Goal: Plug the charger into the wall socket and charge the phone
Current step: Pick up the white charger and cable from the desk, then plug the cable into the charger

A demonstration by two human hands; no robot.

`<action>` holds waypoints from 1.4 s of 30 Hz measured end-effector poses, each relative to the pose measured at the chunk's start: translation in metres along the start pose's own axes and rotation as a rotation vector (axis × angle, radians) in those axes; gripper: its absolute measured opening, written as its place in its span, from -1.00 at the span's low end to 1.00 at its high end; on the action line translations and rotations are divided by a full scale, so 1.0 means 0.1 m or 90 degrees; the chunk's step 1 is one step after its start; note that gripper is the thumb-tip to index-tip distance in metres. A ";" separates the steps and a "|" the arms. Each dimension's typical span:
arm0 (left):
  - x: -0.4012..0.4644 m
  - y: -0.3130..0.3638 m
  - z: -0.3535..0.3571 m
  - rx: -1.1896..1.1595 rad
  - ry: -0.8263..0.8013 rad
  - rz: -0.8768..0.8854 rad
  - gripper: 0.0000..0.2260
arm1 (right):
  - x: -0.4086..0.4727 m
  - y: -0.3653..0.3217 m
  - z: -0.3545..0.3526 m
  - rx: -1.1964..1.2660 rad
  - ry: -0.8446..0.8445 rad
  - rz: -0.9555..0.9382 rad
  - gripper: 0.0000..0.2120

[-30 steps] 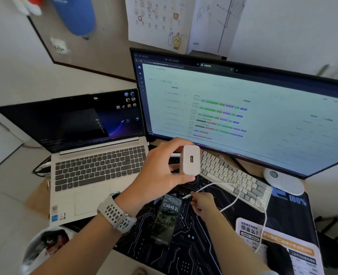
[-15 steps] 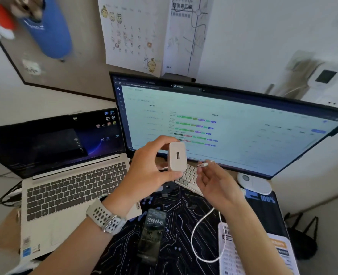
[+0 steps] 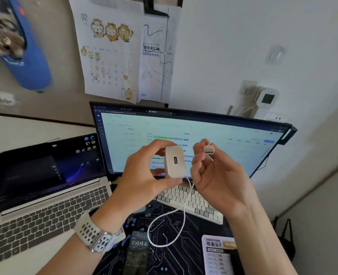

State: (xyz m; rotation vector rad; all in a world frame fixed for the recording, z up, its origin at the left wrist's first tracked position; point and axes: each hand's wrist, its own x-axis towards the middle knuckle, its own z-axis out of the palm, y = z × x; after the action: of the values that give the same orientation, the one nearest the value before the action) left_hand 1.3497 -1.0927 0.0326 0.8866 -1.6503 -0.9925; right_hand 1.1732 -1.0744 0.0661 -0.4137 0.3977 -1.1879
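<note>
My left hand [image 3: 142,175] grips a white charger block [image 3: 175,162] in front of the monitor, its USB port facing me. My right hand [image 3: 215,175] pinches the USB plug [image 3: 209,149] of a white cable [image 3: 165,221], a short gap to the right of the block. The cable loops down over the desk mat. The phone [image 3: 137,253] lies screen up on the mat below my hands. A white wall socket [image 3: 276,118] shows behind the monitor's top right corner.
A wide monitor [image 3: 233,139] stands behind my hands, an open laptop [image 3: 41,205] to the left, a white keyboard [image 3: 196,203] under my hands. A leaflet [image 3: 218,255] lies lower right. Calendar sheets [image 3: 108,56] hang on the wall; a small display unit [image 3: 267,98] sits above the socket.
Both hands have risen in front of the monitor. My right hand lifted the cable plug from the mat up beside the charger block. The view tilted up, showing more wall.
</note>
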 end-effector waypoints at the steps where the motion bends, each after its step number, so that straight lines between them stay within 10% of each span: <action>1: -0.01 0.02 0.00 0.005 -0.001 0.005 -0.49 | -0.01 0.00 0.02 -0.003 -0.004 0.000 -0.93; 15: -0.07 0.01 -0.09 0.061 0.023 0.014 -0.47 | 0.05 0.06 -0.05 -0.121 0.002 -0.062 -0.95; 31: -0.03 -0.06 0.01 0.548 0.261 0.155 -0.51 | 0.29 0.38 0.05 -0.484 0.172 -0.458 -0.88; 42: 0.03 -0.10 0.09 0.554 0.298 0.141 -0.55 | 0.31 0.50 0.02 -0.675 0.214 -0.591 -0.86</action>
State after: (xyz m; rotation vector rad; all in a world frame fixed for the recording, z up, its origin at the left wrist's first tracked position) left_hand 1.3414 -1.0977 0.0228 1.3283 -1.6975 0.1460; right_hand 1.2241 -1.0874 0.0402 -1.4279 1.2221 -1.8899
